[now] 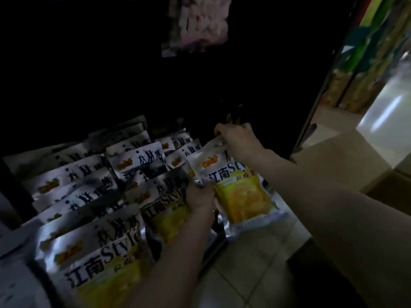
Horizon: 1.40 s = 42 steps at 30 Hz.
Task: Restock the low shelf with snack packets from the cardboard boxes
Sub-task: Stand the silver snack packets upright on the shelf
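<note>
Packet point(240, 192) of snacks held between both hands at the right end of the low shelf point(213, 252), tilted, its lower edge hanging out over the shelf's front lip above the tiled floor point(249, 274). The right hand point(238, 138) pinches the packet's top edge from above with curled fingers. The left hand point(200, 196) grips its lower left side, fingers curled around the edge. The packet is silver at the top with an orange logo and dark lettering reading "Style", and yellow below. To its left, rows of matching packets point(93, 192) stand packed on the shelf, leaning back, the farther ones lost in shadow. A cardboard box point(347, 158) sits on the floor to the right, behind the right forearm.
</note>
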Motion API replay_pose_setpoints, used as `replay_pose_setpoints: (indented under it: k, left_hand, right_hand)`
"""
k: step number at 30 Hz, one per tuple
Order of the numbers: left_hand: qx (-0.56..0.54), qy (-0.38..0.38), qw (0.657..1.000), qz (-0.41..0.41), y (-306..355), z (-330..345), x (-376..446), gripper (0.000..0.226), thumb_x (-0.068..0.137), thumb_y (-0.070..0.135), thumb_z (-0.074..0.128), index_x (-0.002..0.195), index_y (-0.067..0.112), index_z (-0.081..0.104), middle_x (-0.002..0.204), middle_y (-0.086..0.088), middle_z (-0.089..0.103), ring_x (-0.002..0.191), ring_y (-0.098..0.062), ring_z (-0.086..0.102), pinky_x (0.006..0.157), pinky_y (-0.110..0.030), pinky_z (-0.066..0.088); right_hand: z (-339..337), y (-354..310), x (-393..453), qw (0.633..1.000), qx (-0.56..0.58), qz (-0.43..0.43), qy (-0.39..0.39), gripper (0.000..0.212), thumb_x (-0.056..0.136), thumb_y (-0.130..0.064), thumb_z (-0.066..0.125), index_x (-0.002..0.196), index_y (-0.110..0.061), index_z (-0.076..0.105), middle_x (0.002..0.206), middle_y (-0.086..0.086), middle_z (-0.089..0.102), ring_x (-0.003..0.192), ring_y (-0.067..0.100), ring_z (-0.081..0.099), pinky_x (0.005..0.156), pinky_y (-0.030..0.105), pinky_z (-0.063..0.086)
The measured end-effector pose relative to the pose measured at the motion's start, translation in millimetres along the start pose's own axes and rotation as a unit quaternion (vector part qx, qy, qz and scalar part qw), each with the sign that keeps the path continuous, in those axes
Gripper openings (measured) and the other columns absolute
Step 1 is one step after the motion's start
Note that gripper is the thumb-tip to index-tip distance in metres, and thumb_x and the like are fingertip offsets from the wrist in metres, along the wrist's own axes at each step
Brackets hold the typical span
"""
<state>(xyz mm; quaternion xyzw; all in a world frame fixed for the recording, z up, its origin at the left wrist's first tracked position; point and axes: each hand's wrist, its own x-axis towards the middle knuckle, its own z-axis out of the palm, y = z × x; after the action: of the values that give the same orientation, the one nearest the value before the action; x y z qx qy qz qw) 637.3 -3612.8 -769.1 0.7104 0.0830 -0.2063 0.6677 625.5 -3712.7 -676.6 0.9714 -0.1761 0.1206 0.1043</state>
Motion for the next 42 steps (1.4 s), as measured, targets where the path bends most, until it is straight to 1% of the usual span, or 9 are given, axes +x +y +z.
replay_pose_setpoints:
  k: [4,7,13,17,24,27,32,37,42]
  left_hand:
    - [0.078,0.044,0.996,0.005,4.9,22.7,23.1,0.034,0.093,0.021,0.055,0.12,0.002,0.053,0.108,-0.021,0.062,0.099,-0.036,0.06,0.086,-0.043,0.051]
    - [0.093,0.073,0.992,0.036,10.0,30.4,51.0,0.025,0.092,0.021,0.055,0.112,0.005,0.054,0.109,-0.022,0.062,0.098,-0.039,0.06,0.086,-0.045,0.051]
    - [0.173,0.002,0.978,0.117,11.8,10.2,61.1,0.074,0.087,0.021,0.066,0.143,0.0,0.023,0.136,-0.018,0.047,0.119,-0.032,0.051,0.093,-0.036,0.045]
    - [0.215,0.015,0.949,0.232,8.0,-14.9,47.4,0.07,0.091,0.01,0.058,0.147,0.005,0.016,0.121,-0.021,0.056,0.088,-0.024,0.062,0.065,-0.023,0.047]
    - [0.305,-0.079,0.919,0.238,8.3,-3.3,60.8,0.079,0.094,0.005,0.05,0.15,0.017,-0.005,0.158,-0.009,-0.002,0.13,-0.028,0.042,0.082,-0.025,0.044]
    - [0.258,-0.076,0.946,0.182,21.8,1.7,83.8,0.073,0.094,0.005,0.048,0.15,0.012,0.001,0.158,-0.011,0.01,0.137,-0.032,0.03,0.1,-0.037,0.042]
    - [0.227,-0.027,0.957,0.176,35.1,2.4,105.2,0.062,0.095,0.002,0.042,0.149,0.01,0.014,0.147,-0.017,0.033,0.101,-0.037,0.055,0.074,-0.04,0.049]
    - [0.345,-0.036,0.906,0.241,5.7,-7.6,79.5,0.052,0.087,0.004,0.053,0.136,-0.004,0.037,0.13,-0.027,0.046,0.105,-0.039,0.054,0.074,-0.029,0.047]
    - [0.415,-0.027,0.836,0.358,7.3,-12.3,52.3,0.044,0.089,0.003,0.05,0.132,0.001,0.044,0.131,-0.015,0.043,0.116,-0.031,0.048,0.087,-0.028,0.041]
  right_hand:
    - [37.1,12.2,-12.0,0.979,0.154,0.13,0.021,0.074,0.091,-0.032,0.059,0.148,-0.026,0.014,0.153,0.008,0.013,0.139,0.034,0.015,0.11,0.048,0.019]
    - [73.3,20.0,-28.2,0.903,0.353,0.192,-0.154,0.104,0.076,-0.046,0.072,0.147,-0.039,-0.003,0.157,0.003,-0.005,0.142,0.039,0.005,0.112,0.055,0.019]
    - [121.6,15.4,-34.3,0.886,0.317,0.13,-0.312,0.131,0.068,-0.027,0.082,0.141,-0.043,-0.025,0.155,0.008,-0.017,0.142,0.039,0.011,0.112,0.052,0.027]
    - [119.1,33.2,-25.8,0.897,0.248,0.057,-0.361,0.132,0.067,-0.025,0.083,0.141,-0.043,-0.025,0.156,0.011,-0.014,0.142,0.038,0.016,0.108,0.049,0.035]
    - [125.9,36.9,-16.4,0.904,0.288,0.038,-0.313,0.136,0.066,-0.03,0.084,0.137,-0.043,-0.032,0.155,0.004,-0.022,0.144,0.035,0.004,0.112,0.049,0.029]
    - [124.8,27.1,2.4,0.905,0.344,0.079,-0.236,0.127,0.073,-0.021,0.08,0.14,-0.042,-0.026,0.156,0.007,-0.017,0.143,0.032,0.014,0.105,0.041,0.038]
    - [136.6,11.8,17.3,0.918,0.345,0.112,-0.161,0.12,0.081,-0.002,0.07,0.139,-0.045,-0.027,0.157,0.003,-0.011,0.142,0.033,0.018,0.095,0.039,0.044]
    - [141.5,38.6,-2.0,0.88,0.344,0.038,-0.326,0.13,0.07,-0.035,0.08,0.142,-0.035,-0.028,0.157,0.007,-0.014,0.145,0.03,0.006,0.112,0.042,0.031]
    - [121.7,41.2,10.9,0.877,0.421,0.121,-0.195,0.128,0.07,-0.03,0.081,0.144,-0.029,-0.023,0.158,0.004,-0.007,0.145,0.025,0.008,0.11,0.037,0.03]
